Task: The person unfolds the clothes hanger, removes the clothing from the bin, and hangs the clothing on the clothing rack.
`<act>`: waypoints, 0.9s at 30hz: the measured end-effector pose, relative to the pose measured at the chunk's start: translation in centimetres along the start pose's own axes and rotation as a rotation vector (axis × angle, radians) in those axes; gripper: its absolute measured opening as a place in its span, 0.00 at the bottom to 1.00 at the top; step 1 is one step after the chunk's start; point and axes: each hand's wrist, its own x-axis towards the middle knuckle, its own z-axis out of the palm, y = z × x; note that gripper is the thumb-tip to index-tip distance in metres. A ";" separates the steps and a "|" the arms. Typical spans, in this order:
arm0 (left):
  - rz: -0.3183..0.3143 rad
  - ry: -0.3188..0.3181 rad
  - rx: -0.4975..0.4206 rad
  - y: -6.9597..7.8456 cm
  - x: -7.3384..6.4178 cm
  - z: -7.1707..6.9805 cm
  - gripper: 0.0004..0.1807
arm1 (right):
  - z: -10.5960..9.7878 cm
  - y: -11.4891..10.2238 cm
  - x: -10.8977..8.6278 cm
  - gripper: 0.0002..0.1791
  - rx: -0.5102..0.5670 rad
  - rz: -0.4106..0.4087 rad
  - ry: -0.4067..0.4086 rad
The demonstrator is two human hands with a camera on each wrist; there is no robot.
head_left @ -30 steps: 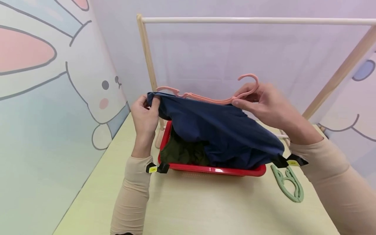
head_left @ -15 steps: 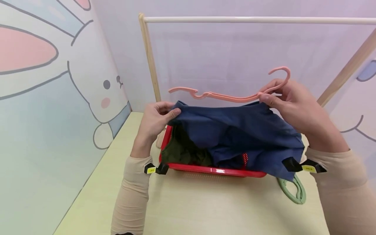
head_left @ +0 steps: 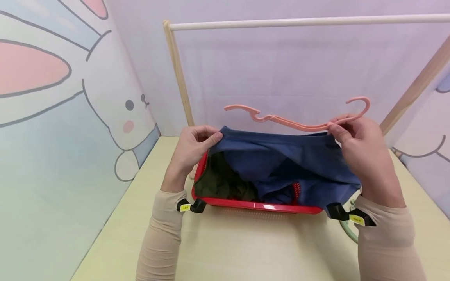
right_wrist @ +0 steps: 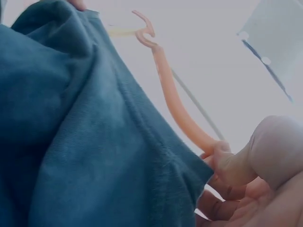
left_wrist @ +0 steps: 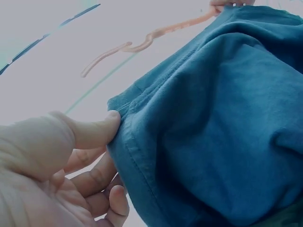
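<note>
My left hand (head_left: 191, 150) pinches the top left corner of a blue garment (head_left: 281, 160) between thumb and fingers; the left wrist view shows the thumb on its stitched edge. With its thumb and fingers my right hand (head_left: 362, 150) grips a pink hanger (head_left: 299, 125) near the base of its hook. The right wrist view has the other top corner of the garment against those same fingers. Above the garment's stretched edge, and apart from it along most of its length, runs the hanger's arm. Below, the cloth droops into a red basket (head_left: 256, 205).
Dark green cloth (head_left: 225, 181) lies in the basket's left part. Partly hidden by my right wrist, a green hanger (head_left: 348, 232) rests on the table (head_left: 246, 249). Behind stands a rack with a white bar (head_left: 299, 22) and wooden posts (head_left: 178, 70).
Both hands have shifted to the right and lower, taking the garment and the pink hanger along. The hanger's free end has come off the garment's left corner.
</note>
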 end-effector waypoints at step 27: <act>0.159 0.117 0.029 1.0 0.2 0.6 0.07 | 1.3 0.2 -1.4 0.18 -0.114 -0.012 -0.059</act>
